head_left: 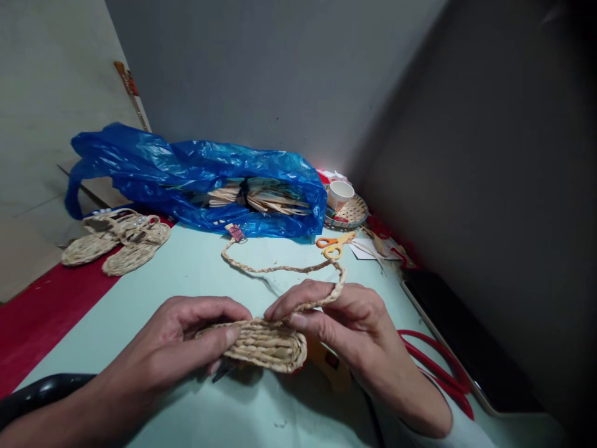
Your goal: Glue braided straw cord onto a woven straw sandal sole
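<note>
Between my hands is a small oval woven sole [270, 342] made of rows of braided straw. My left hand [186, 342] grips its left end, thumb on top and fingers behind. My right hand [345, 323] pinches the braided straw cord [280, 269] at the sole's far edge. From there the cord loops over my right fingers and runs across the table to a purplish clip or tag [236, 233] at its end. Under my right hand lies a yellow-orange tool [333, 367], partly hidden; it looks like a glue gun.
A blue plastic bag [196, 174] holding straw strips lies at the back. Straw sandals [135, 239] sit at left. Orange-handled scissors [333, 242] lie near a woven basket [352, 211] with a white cup [340, 194]. At right are red-handled tool loops [438, 354] and a dark tablet-like device [466, 348].
</note>
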### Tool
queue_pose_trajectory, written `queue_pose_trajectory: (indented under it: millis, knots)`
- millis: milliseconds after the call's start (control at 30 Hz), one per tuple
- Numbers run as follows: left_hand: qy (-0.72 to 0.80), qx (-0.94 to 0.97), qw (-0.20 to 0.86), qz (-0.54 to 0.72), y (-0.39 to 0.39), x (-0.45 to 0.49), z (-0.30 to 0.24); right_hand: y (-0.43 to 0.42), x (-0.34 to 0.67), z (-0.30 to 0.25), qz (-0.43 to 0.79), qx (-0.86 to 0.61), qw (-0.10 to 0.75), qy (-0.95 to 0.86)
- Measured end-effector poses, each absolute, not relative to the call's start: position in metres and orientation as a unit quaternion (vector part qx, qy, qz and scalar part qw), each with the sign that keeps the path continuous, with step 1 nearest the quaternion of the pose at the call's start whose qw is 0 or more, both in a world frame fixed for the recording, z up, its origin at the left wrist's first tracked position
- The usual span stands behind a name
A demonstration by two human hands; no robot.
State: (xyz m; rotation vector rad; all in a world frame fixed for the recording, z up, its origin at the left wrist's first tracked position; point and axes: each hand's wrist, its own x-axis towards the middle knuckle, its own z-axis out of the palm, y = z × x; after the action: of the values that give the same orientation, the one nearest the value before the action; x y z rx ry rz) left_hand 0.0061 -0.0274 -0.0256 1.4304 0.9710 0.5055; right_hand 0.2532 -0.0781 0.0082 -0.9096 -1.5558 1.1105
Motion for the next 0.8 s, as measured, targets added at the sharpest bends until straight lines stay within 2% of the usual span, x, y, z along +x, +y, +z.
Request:
queue_pose_trajectory:
  millis: [267,433,800]
  knots:
    - [0.457,0.578,0.62,0.27,-0.027,0.01,-0.028,-0.074,0.251,0.007,0.493,-0.396,0.494,-0.597]
    - [0.459,0.552,0.625,0.307,-0.026,0.015,-0.019,-0.072,0.249,0.003,0.545,-0.374,0.528,-0.533]
    - [0.475,0.55,0.596,0.342,-0.025,0.02,-0.023,-0.072,0.247,-0.005,0.421,-0.404,0.534,-0.611]
